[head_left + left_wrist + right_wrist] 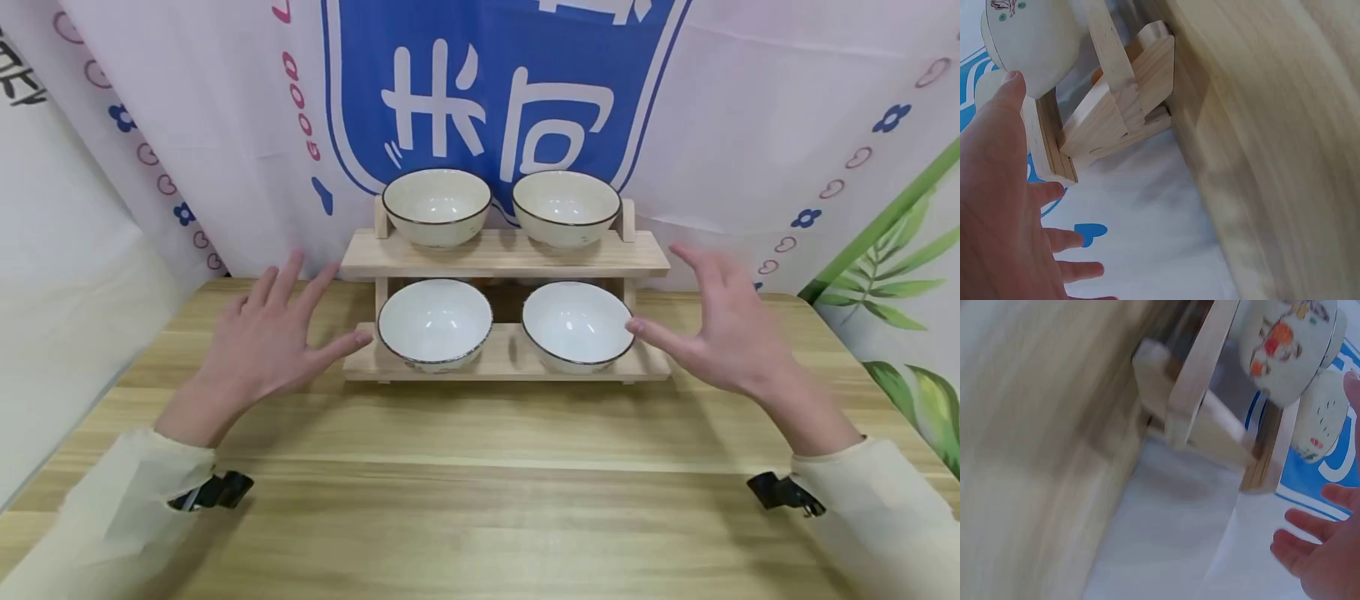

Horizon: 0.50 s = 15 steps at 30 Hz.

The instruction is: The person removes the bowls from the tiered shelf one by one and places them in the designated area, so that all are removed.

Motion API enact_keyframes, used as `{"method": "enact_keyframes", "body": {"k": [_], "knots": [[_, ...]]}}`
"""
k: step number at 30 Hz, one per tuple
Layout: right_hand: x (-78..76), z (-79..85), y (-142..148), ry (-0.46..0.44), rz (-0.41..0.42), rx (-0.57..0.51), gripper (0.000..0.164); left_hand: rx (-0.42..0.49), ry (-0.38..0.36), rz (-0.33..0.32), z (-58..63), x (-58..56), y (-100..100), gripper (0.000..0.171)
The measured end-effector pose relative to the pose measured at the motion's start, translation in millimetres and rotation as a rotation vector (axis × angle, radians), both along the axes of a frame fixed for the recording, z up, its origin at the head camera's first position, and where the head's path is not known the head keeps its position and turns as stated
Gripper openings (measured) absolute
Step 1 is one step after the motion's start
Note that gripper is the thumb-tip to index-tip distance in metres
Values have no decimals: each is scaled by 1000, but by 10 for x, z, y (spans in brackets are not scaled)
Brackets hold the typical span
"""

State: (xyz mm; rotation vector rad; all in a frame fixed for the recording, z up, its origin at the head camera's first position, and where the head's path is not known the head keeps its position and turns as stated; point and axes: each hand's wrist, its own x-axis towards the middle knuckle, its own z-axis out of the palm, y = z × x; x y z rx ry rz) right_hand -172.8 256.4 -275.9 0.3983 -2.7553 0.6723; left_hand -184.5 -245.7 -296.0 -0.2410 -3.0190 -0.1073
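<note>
A two-tier wooden rack (504,252) bears two bowls on each shelf. On the upper shelf are a left bowl (437,204) and a right bowl (566,208), cream with dark rims. Below them sit a lower left bowl (435,323) and a lower right bowl (577,325), white inside. My left hand (270,337) is spread at the rack's left end, thumb pointing at the lower left bowl. At the other end my right hand (731,329) is spread too, its thumb tip overlapping the lower right bowl's rim in the head view. Both hands hold nothing.
The rack stands near the back of a wood-grain table (480,508). Behind it hangs a white cloth (742,108) with a blue printed panel (480,117). Leaf prints (877,283) mark the covering at the right. Dark wrist devices (213,492) peek from the sleeves.
</note>
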Motion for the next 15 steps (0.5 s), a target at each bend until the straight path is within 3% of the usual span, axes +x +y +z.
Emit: {"method": "enact_keyframes", "body": {"k": [7, 15], "knots": [[48, -130, -183, -173, 113, -304, 95, 63, -118, -40, -77, 20, 29, 112], [34, -213, -317, -375, 150, -514, 98, 173, -192, -85, -143, 31, 113, 113]]}}
